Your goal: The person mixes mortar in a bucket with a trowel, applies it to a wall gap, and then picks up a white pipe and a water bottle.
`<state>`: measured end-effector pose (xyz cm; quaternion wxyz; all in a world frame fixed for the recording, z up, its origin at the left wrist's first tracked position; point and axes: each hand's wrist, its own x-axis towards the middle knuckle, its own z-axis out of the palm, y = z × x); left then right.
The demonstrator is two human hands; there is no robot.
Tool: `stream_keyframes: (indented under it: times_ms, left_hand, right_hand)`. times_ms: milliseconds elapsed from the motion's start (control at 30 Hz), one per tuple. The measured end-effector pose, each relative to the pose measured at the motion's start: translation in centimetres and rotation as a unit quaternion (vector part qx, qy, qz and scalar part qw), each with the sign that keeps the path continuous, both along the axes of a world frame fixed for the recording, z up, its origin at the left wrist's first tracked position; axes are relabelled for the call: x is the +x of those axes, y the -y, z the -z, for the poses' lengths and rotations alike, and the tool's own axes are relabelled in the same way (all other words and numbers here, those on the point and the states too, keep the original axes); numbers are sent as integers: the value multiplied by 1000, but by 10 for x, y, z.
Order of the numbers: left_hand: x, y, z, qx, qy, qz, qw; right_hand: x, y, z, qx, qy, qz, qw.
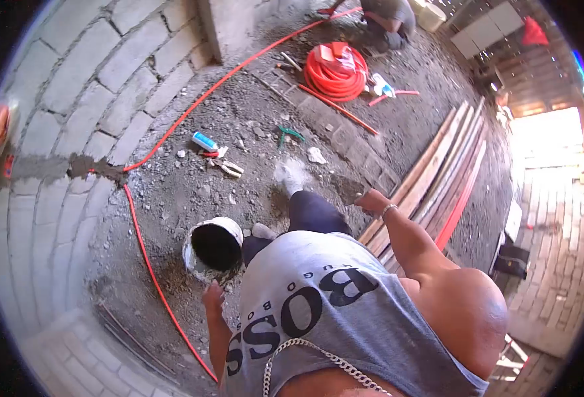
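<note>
gravelly dirt floor [239, 132] meets a grey block wall [74, 99]. our right hand [375, 202] has its fingers clamped on a trowel [348, 188] carrying mortar. our left hand [212, 294] is just beside the bucket [229, 223], and we cannot tell its fingers' spread.

the block wall [74, 99] is showing pale grey with lighter joints, and a dark grey mortar patch [87, 165] is staining it. an orange-red hose [193, 107] is glowing against the grey gravel floor [186, 192], matching the orange-red coil [335, 73]. the bucket [226, 221] is showing a white rim, grey spatter and a black inside. the trowel [348, 188] is carrying dark grey mortar. the shirt [371, 317] is showing light grey with black letters, under a silver chain [298, 341]. the trousers [312, 212] are looking dark navy. the planks [437, 165] are showing pale tan beside a red strip [460, 205].
</note>
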<state>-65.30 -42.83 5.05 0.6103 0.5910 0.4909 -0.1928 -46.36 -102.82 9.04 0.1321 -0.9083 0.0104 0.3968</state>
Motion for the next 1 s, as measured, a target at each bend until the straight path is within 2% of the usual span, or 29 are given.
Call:
stream_keyframes:
  times_ms: [33,67,100,133,200,233,267,333,367,400,467,500,533,567,600,667,700,733,767,800,833,900,933,1000]
  left_hand:
    - [9,6,-16,-17,-56,-32,998]
    - [9,1,-5,-16,-56,-21,998]
    - [9,-3,14,-28,-34,-7,999]
    - [8,-6,27,-40,-12,4,999]
    - [17,-4,37,-58,12,35,998]
    - [22,0,39,-77,36,59,995]
    - [28,8,32,-73,37,58,995]
    - [46,38,-5,-6,20,46,999]
    - [54,58,-25,45,-1,12,999]
    - [50,65,-26,47,-1,8,999]
    - [43,78,-27,57,6,11,998]
    - [31,77,-16,62,5,10,998]
    - [16,78,-2,3,16,31,999]
    - [7,81,7,-57,27,52,997]
    - [7,97,-12,-53,25,49,997]
    - [-1,130,-43,31,-18,125,992]
    - [-12,133,-35,73,101,215,969]
    - [-19,137,-26,72,100,208,970]
    - [-17,150,-33,70,38,160,984]
    - [-19,161,-37,66,-25,110,991]
    - [-28,162,-27,63,-26,101,993]
    - [-39,160,-4,131,149,240,950]
    - [-38,165,3,129,152,233,952]
    - [-35,176,3,0,10,43,999]
  right_hand:
    - [-21,8,8,-17,38,-134,990]
    - [-39,13,13,-34,75,-266,960]
    - [-53,8,2,-6,-22,-1,1000]
    - [-69,10,-3,-5,-22,5,1000]
    - [-96,17,-7,-43,-4,-49,998]
    - [-100,20,-9,-102,-61,-140,983]
    - [-110,30,5,-99,-59,-141,983]
    - [-132,60,45,-58,-90,-36,994]
    - [-125,48,12,-80,-44,-201,975]
    - [-123,50,11,-78,-43,-205,975]
    - [-118,61,13,-90,22,-292,952]
    - [-118,67,19,-85,22,-293,952]
    - [-116,73,30,-44,7,-132,990]
    - [-111,80,38,-3,-9,33,999]
    - [-108,89,46,1,-11,31,999]
    - [-106,106,62,17,134,-188,973]
    - [-104,114,72,18,133,-194,972]
    - [-101,121,81,71,83,-67,992]
    - [-99,130,85,120,31,60,991]
    - [-95,133,74,117,28,51,991]
    - [-92,136,62,103,-4,32,994]
    - [-86,141,37,82,-25,6,996]
    - [-86,151,43,78,-22,0,997]
    - [-84,165,52,64,-85,-99,989]
